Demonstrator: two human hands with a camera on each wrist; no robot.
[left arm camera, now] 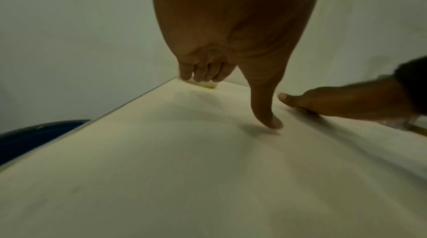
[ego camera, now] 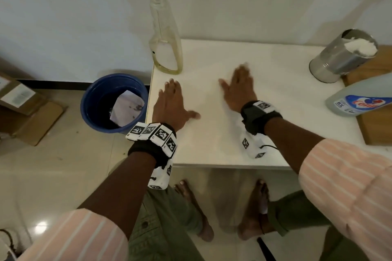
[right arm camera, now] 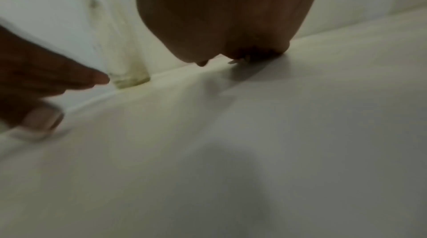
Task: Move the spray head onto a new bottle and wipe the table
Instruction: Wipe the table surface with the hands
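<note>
A clear, nearly empty bottle (ego camera: 166, 48) with no spray head stands at the white table's (ego camera: 275, 133) back left corner. A pale blue labelled bottle (ego camera: 360, 99) lies at the right edge of the view; its top is cut off. No spray head is in view. My left hand (ego camera: 171, 99) lies flat and open on the table just in front of the clear bottle (left arm camera: 203, 84), its thumb spread. My right hand (ego camera: 239, 89) rests flat on the middle of the table, its fingers straight and blurred. Neither hand holds anything.
A steel canister (ego camera: 341, 57) stuffed with white tissue stands at the back right, beside a wooden board (ego camera: 373, 129) under the labelled bottle. A blue bucket (ego camera: 114, 101) with paper in it sits on the floor left of the table. Cardboard boxes (ego camera: 25, 108) lie further left.
</note>
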